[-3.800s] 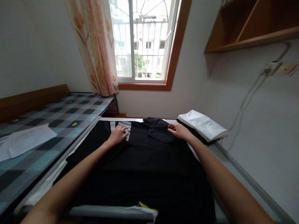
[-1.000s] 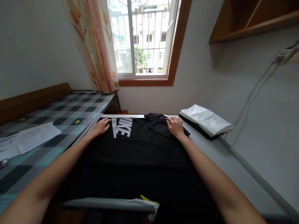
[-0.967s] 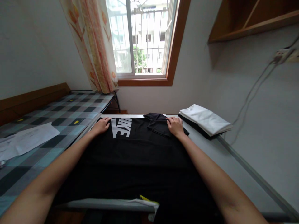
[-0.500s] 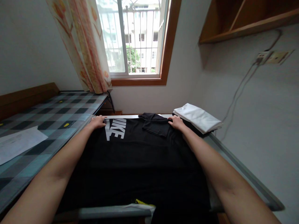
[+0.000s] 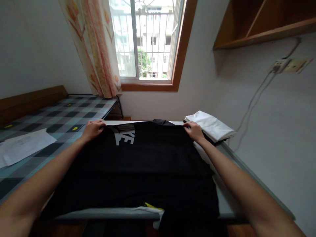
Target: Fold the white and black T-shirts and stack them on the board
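Observation:
A black T-shirt [image 5: 148, 158] with large white letters is spread over the table [image 5: 227, 197] in front of me. At its far left corner my left hand [image 5: 94, 128] pinches the fabric. My right hand [image 5: 194, 130] grips the far right part of the same edge, so the cloth stretches taut between both hands, slightly raised. Behind that edge a bit of dark sleeve [image 5: 161, 122] pokes up; the rest of it is hidden. Close to my right hand lies a folded white garment [image 5: 209, 125] on top of dark folded cloth.
To the left stands a bed with a checked mattress [image 5: 81, 115], holding a sheet of paper [image 5: 24, 148]. A yellow and white item [image 5: 154, 207] shows at the table's near edge. A wooden shelf [image 5: 266, 33] and a socket with cables [image 5: 280, 65] are on the right wall.
My hands have moved apart and lifted the far edge of the T-shirt. The dark sleeve that lay on top is now mostly behind the edge. The view has shifted slightly left.

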A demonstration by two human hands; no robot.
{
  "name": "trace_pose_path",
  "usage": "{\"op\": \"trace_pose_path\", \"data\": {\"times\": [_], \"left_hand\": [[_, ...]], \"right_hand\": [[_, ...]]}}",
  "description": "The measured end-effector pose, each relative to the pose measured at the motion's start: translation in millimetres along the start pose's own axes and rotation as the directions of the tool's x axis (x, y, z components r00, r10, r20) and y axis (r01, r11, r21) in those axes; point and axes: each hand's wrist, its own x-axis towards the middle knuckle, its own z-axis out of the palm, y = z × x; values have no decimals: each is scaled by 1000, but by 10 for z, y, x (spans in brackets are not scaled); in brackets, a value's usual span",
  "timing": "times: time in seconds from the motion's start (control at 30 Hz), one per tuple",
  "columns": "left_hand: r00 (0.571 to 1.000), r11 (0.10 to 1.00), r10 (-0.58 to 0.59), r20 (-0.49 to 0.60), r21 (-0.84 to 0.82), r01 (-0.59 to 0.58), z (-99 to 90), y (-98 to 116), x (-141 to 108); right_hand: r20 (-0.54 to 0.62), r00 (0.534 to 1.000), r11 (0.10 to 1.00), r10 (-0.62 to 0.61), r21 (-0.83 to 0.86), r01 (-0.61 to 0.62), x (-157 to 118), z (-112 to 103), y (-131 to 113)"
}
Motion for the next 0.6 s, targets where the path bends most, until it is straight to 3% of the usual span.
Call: {"op": "trace_pose_path", "data": {"times": [0.1,0.2,0.27,0.33,0.47,0.53,0.6], "left_hand": [[994,988,103,38,-117,-98,-130,-160,-428],[952,945,251,174,-260,-201,-110,-215,-850],[938,929,284,197,-298,-219,-37,-182,-1046],[947,931,272,168,-295,-215,26,-129,-1149],[976,951,192,105,-264,-159,4,-76,-1160],[989,962,135,62,-245,-116,-65,-79,-1141],[995,968,98,2,-232,-94,-129,-89,-1139]], "right_hand": [[5,989,973,-146,180,143,-325,-223,77],[243,931,930,-271,316,188,-696,-364,155],[354,886,925,-300,335,179,-878,-406,168],[358,889,937,-285,299,180,-971,-433,142],[196,946,965,-258,95,244,-984,-503,30],[183,941,958,-285,9,288,-986,-539,-19],[248,914,942,-321,-17,335,-1014,-559,-49]]}}
